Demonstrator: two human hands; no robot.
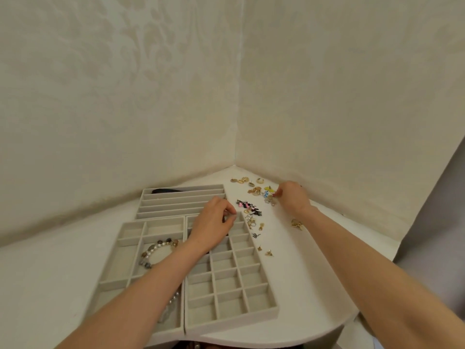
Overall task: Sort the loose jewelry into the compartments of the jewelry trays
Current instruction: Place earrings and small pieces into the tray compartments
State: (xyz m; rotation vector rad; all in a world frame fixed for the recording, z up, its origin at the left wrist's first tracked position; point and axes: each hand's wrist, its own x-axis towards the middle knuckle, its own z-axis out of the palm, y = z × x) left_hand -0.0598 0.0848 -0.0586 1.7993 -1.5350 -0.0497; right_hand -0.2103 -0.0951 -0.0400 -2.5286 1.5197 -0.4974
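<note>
So there are 3 grey jewelry trays [227,321] sitting on the white table [314,273], pushed into a corner. The loose jewelry [254,197] is scattered on the tabletop just right of the trays: gold earrings, some pink and black bits, a yellow one. The right hand [292,199] is down in that pile, fingers curled, pinching a tiny reddish piece [274,195]. The left hand [214,222] hovers over the far end of the small-grid tray, thumb and fingertip pressed together, but honestly I can't tell if anything's between them. A beaded bracelet [156,250] already lies in the left tray.
</note>
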